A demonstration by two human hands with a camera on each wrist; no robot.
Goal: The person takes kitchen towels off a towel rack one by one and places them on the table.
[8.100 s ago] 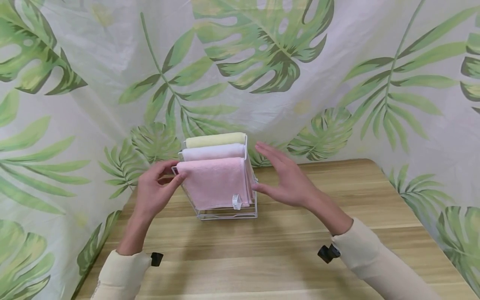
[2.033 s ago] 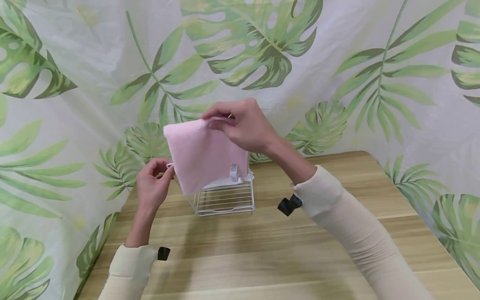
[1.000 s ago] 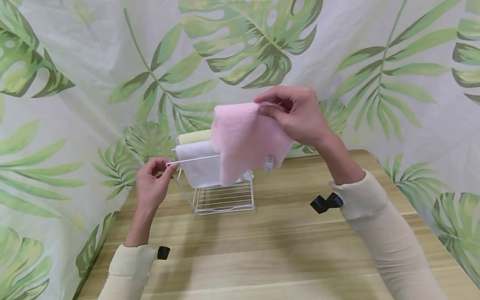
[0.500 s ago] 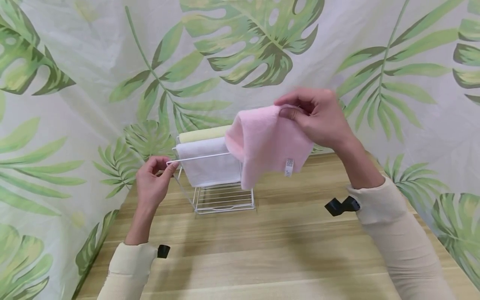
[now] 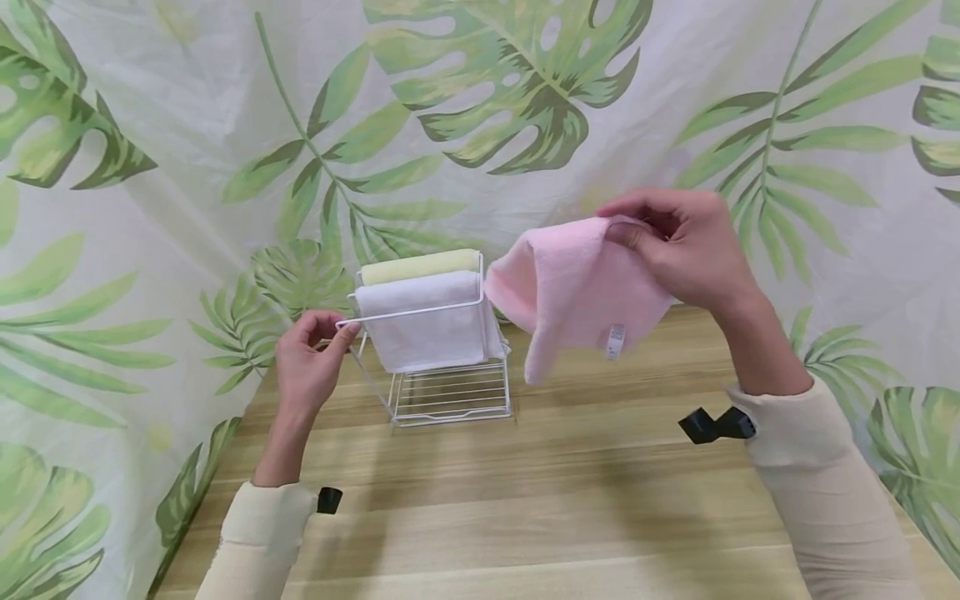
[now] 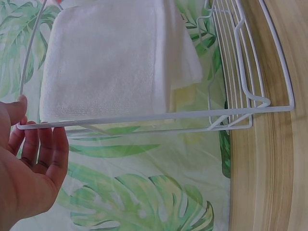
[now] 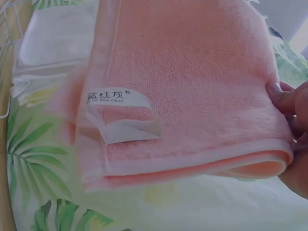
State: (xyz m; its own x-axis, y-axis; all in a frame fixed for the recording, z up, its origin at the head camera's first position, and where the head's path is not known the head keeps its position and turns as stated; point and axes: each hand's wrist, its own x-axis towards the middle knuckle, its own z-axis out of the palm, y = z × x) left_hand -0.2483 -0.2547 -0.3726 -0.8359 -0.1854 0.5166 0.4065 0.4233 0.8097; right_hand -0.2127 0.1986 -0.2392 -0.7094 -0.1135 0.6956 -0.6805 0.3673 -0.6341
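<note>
My right hand [image 5: 690, 246] pinches the folded top of a pink towel [image 5: 585, 279], which hangs in the air right of a white wire rack [image 5: 450, 415]. A printed white label [image 7: 120, 115] shows at the towel's lower part in the right wrist view. With thumb and fingers, my left hand [image 5: 307, 362] grips the front left corner of the rack's upper frame; the left wrist view shows the thumb [image 6: 18, 109] against the wire. A white towel [image 5: 427, 329] hangs over the middle bar, and a yellow towel [image 5: 420, 265] over the rear one. The front bar is bare.
The rack stands on a wooden table [image 5: 480, 500] near its back edge. Behind the table hangs a leaf-patterned cloth [image 5: 570, 125]. Small black devices are worn at the left cuff [image 5: 328, 500] and the right cuff [image 5: 716, 425].
The pink towel was on the rack's front bar; my right hand has lifted it off and carried it rightward, away from the rack. My left hand keeps hold of the frame corner.
</note>
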